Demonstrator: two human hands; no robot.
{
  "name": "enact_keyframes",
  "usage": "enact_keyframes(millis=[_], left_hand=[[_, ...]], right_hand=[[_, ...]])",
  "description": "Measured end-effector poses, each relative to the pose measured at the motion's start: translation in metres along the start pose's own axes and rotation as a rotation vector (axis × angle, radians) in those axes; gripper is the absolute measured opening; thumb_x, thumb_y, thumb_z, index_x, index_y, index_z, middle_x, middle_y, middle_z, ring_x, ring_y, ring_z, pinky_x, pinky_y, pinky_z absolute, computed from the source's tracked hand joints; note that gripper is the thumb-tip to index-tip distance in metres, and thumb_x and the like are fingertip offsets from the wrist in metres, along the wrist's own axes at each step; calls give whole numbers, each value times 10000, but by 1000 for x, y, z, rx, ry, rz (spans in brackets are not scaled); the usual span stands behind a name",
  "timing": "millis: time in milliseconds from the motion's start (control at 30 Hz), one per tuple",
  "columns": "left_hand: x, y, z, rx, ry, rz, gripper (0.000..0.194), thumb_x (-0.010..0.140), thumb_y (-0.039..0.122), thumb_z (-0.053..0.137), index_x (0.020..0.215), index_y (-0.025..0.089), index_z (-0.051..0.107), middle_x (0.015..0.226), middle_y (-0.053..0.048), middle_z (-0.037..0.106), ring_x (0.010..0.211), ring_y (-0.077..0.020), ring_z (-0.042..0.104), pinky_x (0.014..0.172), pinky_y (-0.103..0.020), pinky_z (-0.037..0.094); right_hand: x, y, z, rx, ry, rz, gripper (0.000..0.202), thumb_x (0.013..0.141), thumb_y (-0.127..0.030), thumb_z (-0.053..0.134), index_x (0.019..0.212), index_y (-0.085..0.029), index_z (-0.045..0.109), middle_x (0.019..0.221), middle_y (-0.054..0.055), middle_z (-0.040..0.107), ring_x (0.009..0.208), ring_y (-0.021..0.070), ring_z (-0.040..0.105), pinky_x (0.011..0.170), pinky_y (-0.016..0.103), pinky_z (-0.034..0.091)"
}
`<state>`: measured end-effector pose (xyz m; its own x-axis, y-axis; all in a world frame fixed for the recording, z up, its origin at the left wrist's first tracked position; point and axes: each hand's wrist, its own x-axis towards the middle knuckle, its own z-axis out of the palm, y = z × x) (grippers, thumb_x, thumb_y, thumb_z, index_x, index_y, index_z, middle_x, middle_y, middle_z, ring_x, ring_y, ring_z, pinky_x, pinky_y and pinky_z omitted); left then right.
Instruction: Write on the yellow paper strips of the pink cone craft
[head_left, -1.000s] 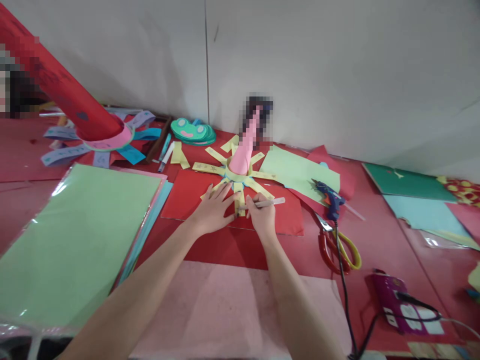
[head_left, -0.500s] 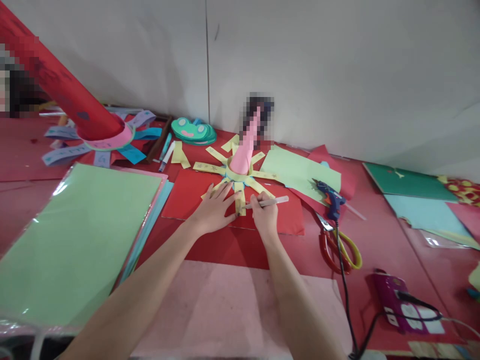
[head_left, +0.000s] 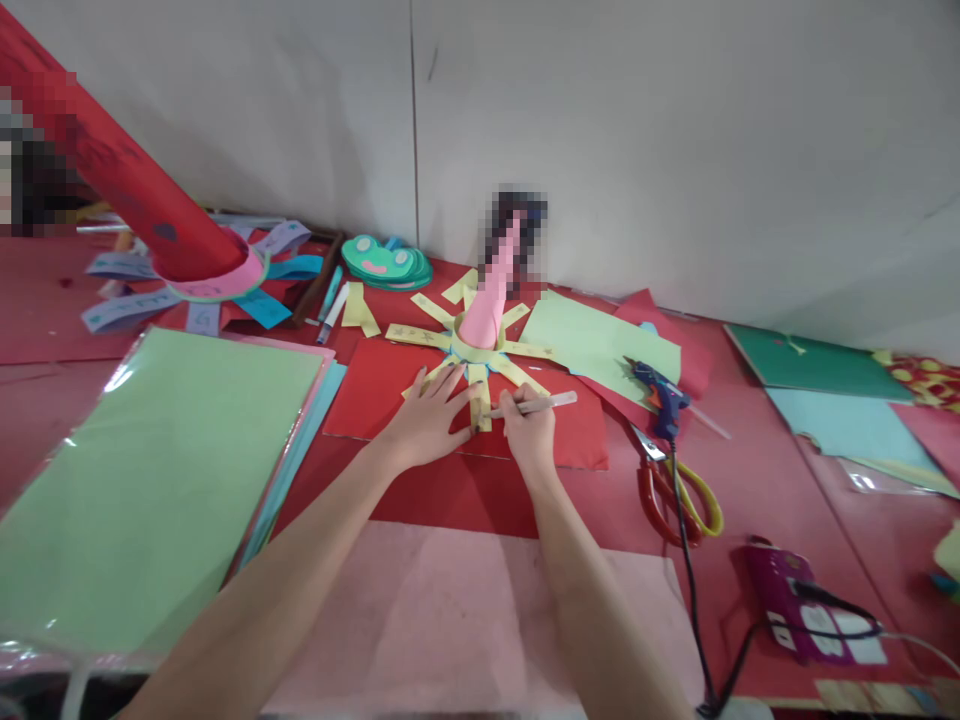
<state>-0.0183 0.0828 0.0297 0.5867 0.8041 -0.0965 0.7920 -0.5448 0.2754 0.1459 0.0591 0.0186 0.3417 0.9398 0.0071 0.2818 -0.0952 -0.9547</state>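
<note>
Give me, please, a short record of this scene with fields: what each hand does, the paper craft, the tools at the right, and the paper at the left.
left hand: left hand lies flat, fingers spread, pressing beside a yellow strip
right hand: right hand grips a white pen, tip on that strip
craft: pink cone standing upright in a ring of yellow strips, on a red sheet
tools at right: blue glue gun with black cord; scissors with red and yellow handles
paper at left: green paper stack in clear wrap
</note>
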Motion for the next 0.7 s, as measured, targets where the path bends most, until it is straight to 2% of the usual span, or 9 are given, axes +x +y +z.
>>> enact_keyframes(millis=[133,267,367,467,700], left_hand=[[-1,0,0,0,7,-1,577,921,438,455,1453,264,316,1578,-86,169,1458,-253,91,1157,-530,81],[-1,2,-3,12,-24,-12,587,927,430,453,1463,244,305,1579,-113,149,1460,-251,72,1161,-516,69],[0,2,-3,20,-34,-13,591,925,426,459,1465,240,304,1579,-121,144,1459,-252,69,1160,-513,66],[0,1,-2,17,-10,0,588,924,433,455,1460,241,307,1577,-113,159,1458,-261,87,1157,-523,68],[0,0,1,-14,14,4,584,920,438,461,1454,248,320,1574,-102,179,1457,-262,99,1158,-525,72]], right_hand=[[0,0,1,7,-1,5,325,800,-320,541,559,-233,341,411,-105,348,404,85,397,460,214,330],[0,0,1,24,-8,6,329,793,-301,559,553,-232,345,393,-108,363,381,82,399,441,209,329],[0,-1,0,142,8,14,331,800,-304,566,558,-233,351,367,-114,368,354,80,392,441,209,358],[2,-2,-1,274,59,20,322,820,-330,565,578,-234,375,351,-116,363,370,96,450,484,219,416],[2,-4,-1,265,55,17,358,824,-363,577,563,-232,369,346,-114,360,379,99,484,503,224,440]])
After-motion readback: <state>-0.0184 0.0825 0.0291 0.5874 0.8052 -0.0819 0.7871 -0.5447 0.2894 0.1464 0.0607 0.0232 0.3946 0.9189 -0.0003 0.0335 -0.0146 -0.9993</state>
